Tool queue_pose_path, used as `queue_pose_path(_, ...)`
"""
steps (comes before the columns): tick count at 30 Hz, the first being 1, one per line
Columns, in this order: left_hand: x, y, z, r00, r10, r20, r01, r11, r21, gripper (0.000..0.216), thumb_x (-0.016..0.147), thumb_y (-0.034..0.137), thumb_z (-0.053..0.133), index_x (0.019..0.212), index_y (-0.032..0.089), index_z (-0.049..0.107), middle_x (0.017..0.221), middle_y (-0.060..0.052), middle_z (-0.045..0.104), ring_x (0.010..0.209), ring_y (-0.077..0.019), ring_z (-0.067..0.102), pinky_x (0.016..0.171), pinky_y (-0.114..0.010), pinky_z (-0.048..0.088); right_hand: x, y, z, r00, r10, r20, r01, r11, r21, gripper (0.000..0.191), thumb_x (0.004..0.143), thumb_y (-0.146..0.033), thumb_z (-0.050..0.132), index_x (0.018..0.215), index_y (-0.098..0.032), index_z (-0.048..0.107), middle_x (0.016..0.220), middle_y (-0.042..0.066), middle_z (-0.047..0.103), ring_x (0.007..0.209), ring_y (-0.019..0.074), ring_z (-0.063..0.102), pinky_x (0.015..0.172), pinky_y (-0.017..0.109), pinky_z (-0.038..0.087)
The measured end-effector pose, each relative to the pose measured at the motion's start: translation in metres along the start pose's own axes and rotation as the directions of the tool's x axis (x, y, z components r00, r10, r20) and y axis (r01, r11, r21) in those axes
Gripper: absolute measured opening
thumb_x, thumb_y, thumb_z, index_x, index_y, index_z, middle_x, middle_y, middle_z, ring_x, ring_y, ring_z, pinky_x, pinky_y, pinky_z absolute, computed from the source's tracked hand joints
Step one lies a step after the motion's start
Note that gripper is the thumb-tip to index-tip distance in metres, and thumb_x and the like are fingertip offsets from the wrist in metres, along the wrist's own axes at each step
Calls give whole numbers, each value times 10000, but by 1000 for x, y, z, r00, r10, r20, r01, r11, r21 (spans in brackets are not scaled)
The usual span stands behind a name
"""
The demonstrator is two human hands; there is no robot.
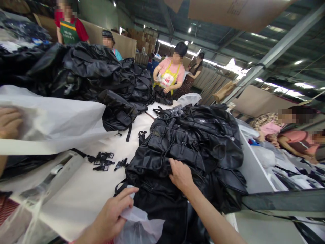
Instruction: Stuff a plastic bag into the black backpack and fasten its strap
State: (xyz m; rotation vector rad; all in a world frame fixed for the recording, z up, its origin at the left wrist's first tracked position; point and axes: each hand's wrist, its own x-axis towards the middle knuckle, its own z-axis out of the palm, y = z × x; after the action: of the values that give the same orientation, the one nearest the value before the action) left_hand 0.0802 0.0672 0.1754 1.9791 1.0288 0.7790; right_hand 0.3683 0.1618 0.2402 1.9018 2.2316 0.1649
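Note:
My right hand (180, 175) rests on top of a pile of black backpacks (193, 142) in the middle of the table, its fingers curled into the fabric of the nearest one. My left hand (111, 215) is lower, at the near edge of the pile, closed on a thin translucent plastic bag (138, 227) with the forefinger stretched forward. Several black plastic buckles (104, 161) lie loose on the white table (83, 189) just left of the pile.
Another person's hand (8, 122) at far left holds a white fabric bag (50, 118). A larger heap of black backpacks (101, 74) fills the far left. Several people work at the table's far end and on the right, below a slanting steel beam (269, 57).

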Motion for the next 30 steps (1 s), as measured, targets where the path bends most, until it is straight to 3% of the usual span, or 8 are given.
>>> queue_pose_path(2, 5, 7, -3, 999, 3, 36, -4, 1000, 30, 306, 654, 20, 432, 849, 240, 514, 1359, -42, 592, 1134, -197, 626, 844, -225, 450, -8, -12, 16, 998, -45, 44, 46, 999, -17, 535, 795, -53, 568, 1314, -172, 508, 1115, 144, 658, 1002, 290, 623, 864, 421, 482)
queue_pose_path(6, 18, 22, -9, 994, -6, 108, -4, 995, 97, 272, 677, 40, 450, 848, 237, 529, 1383, -50, 579, 1167, -214, 617, 878, -238, 462, -10, -22, 31, 995, -37, 90, 40, 999, -30, 572, 870, 19, 316, 1397, -150, 459, 1160, 236, 622, 1075, 331, 599, 922, 542, 460)
queue_pose_path(12, 39, 30, -6, 999, 35, 25, -39, 983, 179, 320, 674, 28, 409, 874, 232, 553, 1375, -59, 576, 1126, -204, 639, 871, -263, 502, 22, 13, 16, 978, -82, 191, 64, 993, 95, 595, 777, 12, 485, 1333, -194, 529, 999, 164, 705, 902, 274, 675, 753, 369, 508)
queue_pose_path(17, 85, 57, 6, 994, 83, -67, -65, 970, 233, 268, 782, 50, 389, 882, 222, 568, 1352, -75, 581, 1119, -214, 640, 867, -308, 539, 58, 59, -19, 974, -156, 164, 100, 947, 306, 629, 685, -79, 573, 1298, -217, 538, 1097, 78, 730, 1012, 225, 677, 831, 277, 494)
queue_pose_path(21, 142, 65, 35, 993, -113, 32, 93, 923, 374, 286, 872, 86, 374, 996, 191, 609, 1366, -124, 557, 1032, -285, 676, 850, -411, 559, 66, 69, -39, 969, -208, 132, 136, 898, 418, 611, 628, -101, 579, 1230, -201, 593, 1080, 59, 743, 1003, 208, 687, 813, 236, 500)
queue_pose_path(25, 193, 43, 67, 954, -292, 65, 240, 875, 420, 361, 891, 58, 326, 1060, 101, 642, 1098, -205, 673, 971, -351, 687, 829, -469, 552, 61, 64, -41, 971, -208, 113, 137, 882, 450, 632, 612, -86, 569, 1235, -185, 596, 1068, 78, 748, 1011, 230, 691, 820, 262, 506)
queue_pose_path(27, 205, 33, 76, 944, -320, 80, 262, 873, 412, 381, 876, 31, 333, 1099, 59, 640, 1039, -215, 693, 1012, -363, 675, 880, -470, 539, 58, 62, -39, 972, -207, 112, 135, 881, 453, 639, 618, -75, 565, 1247, -188, 590, 1066, 81, 750, 1012, 237, 692, 815, 271, 508)
queue_pose_path(30, 194, 31, 80, 945, -292, 147, 222, 902, 370, 456, 862, 45, 419, 1298, 94, 545, 1265, -188, 626, 1167, -307, 615, 1006, -383, 501, 56, 65, -41, 974, -199, 104, 132, 884, 449, 632, 644, -64, 564, 1260, -207, 578, 1076, 81, 748, 1020, 246, 690, 821, 285, 505)
